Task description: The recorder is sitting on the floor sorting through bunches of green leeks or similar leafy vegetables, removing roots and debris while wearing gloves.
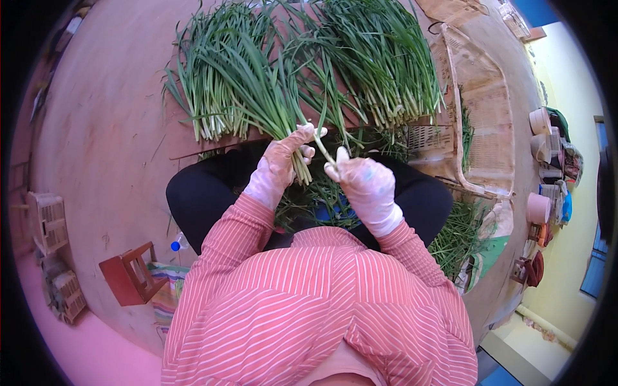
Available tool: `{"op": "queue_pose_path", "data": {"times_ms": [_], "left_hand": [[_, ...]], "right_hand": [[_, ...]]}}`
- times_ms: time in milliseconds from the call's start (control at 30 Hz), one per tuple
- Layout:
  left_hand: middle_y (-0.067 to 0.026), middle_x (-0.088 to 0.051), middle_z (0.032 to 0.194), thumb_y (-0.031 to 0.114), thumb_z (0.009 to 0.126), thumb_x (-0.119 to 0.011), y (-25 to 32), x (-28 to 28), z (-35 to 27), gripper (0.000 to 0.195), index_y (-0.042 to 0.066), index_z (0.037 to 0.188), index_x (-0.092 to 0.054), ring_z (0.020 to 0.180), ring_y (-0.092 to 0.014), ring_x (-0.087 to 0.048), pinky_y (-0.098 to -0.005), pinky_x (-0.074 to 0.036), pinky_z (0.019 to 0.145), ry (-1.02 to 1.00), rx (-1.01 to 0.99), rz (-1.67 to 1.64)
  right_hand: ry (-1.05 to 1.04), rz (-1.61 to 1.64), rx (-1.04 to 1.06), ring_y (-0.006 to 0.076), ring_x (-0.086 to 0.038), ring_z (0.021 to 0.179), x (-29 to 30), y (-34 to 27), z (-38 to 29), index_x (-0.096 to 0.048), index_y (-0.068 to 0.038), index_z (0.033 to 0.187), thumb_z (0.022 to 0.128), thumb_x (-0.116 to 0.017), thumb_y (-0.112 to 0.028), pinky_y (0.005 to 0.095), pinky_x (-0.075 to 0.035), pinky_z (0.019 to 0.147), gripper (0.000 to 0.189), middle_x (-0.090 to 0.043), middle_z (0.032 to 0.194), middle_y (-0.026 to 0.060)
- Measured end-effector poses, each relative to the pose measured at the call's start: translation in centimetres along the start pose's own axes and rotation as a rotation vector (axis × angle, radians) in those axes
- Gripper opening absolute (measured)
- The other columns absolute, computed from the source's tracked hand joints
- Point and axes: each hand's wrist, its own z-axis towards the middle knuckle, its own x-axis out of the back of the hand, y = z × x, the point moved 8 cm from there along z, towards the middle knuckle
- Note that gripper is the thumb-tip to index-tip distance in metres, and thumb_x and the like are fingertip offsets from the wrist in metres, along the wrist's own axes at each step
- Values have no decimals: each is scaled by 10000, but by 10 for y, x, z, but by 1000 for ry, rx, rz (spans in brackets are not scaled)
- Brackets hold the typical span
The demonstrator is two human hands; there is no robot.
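Observation:
My left hand, in a whitish glove, is closed around a bunch of garlic chives. Their pale stem ends stick out below the fist, and the green leaves fan away over the low table. A single chive stalk runs between my hands; my right hand, gloved too, pinches its lower end. Past my hands, on a brown board-like tabletop, lie a left pile of chives and a larger right pile, with loose stalks between them. Stem ends in both piles point towards me.
At right stands a plastic crate with some greens inside. Loose green scraps lie on a sack beside my right knee, and more trimmings between my legs. A small wooden stool and a blue-capped bottle are at left.

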Motion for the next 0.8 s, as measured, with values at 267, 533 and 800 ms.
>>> {"op": "queue_pose_path", "data": {"times_ms": [267, 533, 800], "left_hand": [[-116, -666, 1022, 182, 894, -638, -13, 5, -7, 290, 22, 1134, -603, 671, -89, -539, -201, -447, 570, 104, 64, 1], [-29, -649, 804, 207, 874, -662, 6, 18, 0, 284, -18, 1048, -659, 619, -90, -485, -210, -393, 568, 151, -50, 205], [-76, -687, 932, 228, 883, -660, 10, 27, 3, 322, -17, 1089, -637, 680, -101, -530, -213, -425, 616, 198, -42, 178]], "right_hand": [[-751, 1160, -449, 219, -656, 768, -46, 2, -2, -661, -16, 911, 854, -601, -426, 316, -489, 676, 418, -670, 832, 97], [-699, 1384, -783, 151, -621, 661, -96, 1, -46, -670, -38, 849, 896, -603, -345, 259, -456, 602, 318, -688, 759, 76], [-892, 866, -537, 314, -636, 780, -91, 17, -69, -694, -70, 890, 886, -469, -569, 390, -488, 708, 548, -649, 789, 170]]}}
